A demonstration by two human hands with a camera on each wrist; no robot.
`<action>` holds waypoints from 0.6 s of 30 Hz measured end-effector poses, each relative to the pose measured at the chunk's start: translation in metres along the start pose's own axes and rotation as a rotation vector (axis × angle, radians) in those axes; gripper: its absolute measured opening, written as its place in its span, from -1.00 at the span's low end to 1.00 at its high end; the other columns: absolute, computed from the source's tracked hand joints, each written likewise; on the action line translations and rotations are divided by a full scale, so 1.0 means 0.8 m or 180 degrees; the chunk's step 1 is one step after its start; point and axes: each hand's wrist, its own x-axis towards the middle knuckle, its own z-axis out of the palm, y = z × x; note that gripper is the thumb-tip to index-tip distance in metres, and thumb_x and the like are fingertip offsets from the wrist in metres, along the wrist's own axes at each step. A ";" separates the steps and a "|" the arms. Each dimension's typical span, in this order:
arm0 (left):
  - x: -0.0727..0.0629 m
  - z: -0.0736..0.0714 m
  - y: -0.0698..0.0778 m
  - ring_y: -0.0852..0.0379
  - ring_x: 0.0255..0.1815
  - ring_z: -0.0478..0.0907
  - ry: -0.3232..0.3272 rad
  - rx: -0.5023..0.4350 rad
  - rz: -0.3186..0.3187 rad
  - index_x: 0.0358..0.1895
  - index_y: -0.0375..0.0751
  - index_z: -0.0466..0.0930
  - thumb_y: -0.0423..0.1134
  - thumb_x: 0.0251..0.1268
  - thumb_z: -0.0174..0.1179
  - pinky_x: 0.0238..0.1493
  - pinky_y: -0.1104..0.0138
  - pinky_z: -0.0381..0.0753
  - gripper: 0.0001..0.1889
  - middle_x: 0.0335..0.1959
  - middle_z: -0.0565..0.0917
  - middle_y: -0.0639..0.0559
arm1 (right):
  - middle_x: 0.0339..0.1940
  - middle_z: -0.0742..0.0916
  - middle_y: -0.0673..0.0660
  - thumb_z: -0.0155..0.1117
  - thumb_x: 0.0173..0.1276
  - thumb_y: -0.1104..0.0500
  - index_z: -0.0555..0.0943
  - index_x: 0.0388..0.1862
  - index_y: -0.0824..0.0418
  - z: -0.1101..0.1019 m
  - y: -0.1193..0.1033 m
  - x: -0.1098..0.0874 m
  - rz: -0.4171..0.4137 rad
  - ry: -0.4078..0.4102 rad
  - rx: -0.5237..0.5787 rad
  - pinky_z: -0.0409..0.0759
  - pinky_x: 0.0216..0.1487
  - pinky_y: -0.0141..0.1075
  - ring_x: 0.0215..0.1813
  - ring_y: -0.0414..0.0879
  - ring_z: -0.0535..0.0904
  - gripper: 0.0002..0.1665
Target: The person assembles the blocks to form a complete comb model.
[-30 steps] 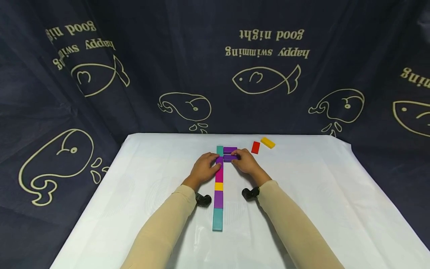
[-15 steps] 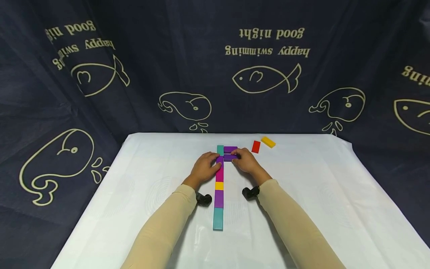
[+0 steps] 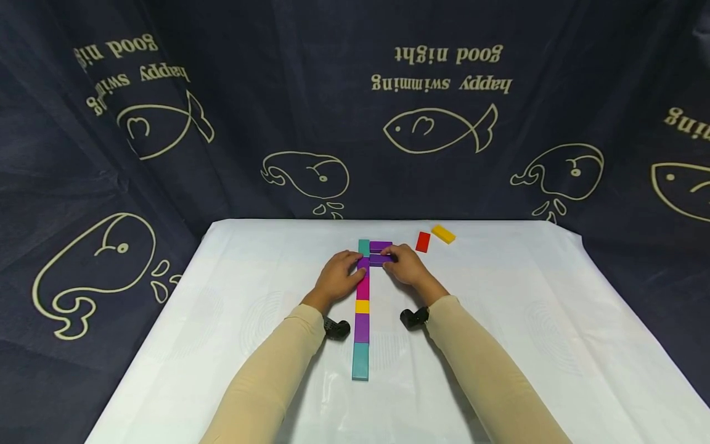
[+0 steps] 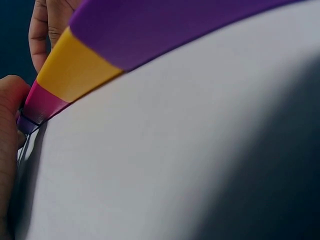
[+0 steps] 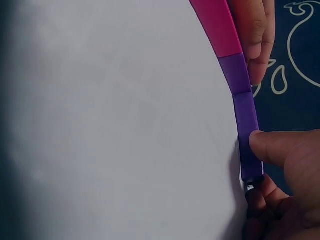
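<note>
A straight row of flat blocks runs up the table: a teal block [image 3: 360, 362], a purple one, a yellow block [image 3: 362, 306], a magenta block [image 3: 363, 288], an upper purple block [image 3: 363, 265] and a teal end block [image 3: 363, 246]. My left hand [image 3: 335, 275] pinches the row's upper purple block between thumb and finger. Two more purple blocks jut right from the row's far end, a narrow gap between them. My right hand [image 3: 407, 265] holds the nearer jutting purple block [image 5: 250, 135], thumb on its side, fingers around its outer end.
A red block [image 3: 423, 242] and a loose yellow block [image 3: 443, 234] lie beyond my right hand, near the far edge of the white-covered table [image 3: 499, 296]. Behind the table hangs a dark curtain [image 3: 355, 111] with fish drawings.
</note>
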 end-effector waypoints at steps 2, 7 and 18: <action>0.000 -0.001 0.001 -0.05 0.43 0.31 0.0006 -0.0005 0.0018 0.34 -0.19 0.50 0.00 0.39 0.08 0.48 0.16 0.18 -0.46 0.31 0.53 -0.07 | 0.05 0.58 0.30 0.28 0.35 0.27 0.64 0.06 0.18 0.000 0.000 -0.001 -0.0046 0.0029 -0.0007 0.41 0.30 0.04 0.11 0.17 0.48 -0.70; -0.001 -0.004 0.005 -0.07 0.40 0.33 0.0032 -0.0041 0.0065 0.32 -0.22 0.51 -0.03 0.38 0.09 0.47 0.14 0.20 -0.48 0.29 0.54 -0.09 | 0.03 0.58 0.30 0.28 0.34 0.28 0.64 0.04 0.18 -0.001 0.000 -0.002 -0.0091 0.0055 -0.0033 0.40 0.29 0.04 0.10 0.17 0.48 -0.70; -0.003 -0.007 0.008 -0.08 0.40 0.34 0.0036 -0.0050 0.0051 0.32 -0.22 0.51 -0.04 0.38 0.11 0.46 0.13 0.22 -0.48 0.28 0.54 -0.10 | 0.04 0.58 0.29 0.29 0.35 0.22 0.63 0.07 0.21 -0.004 0.001 0.000 -0.0093 -0.0012 0.0033 0.43 0.26 0.03 0.09 0.16 0.48 -0.68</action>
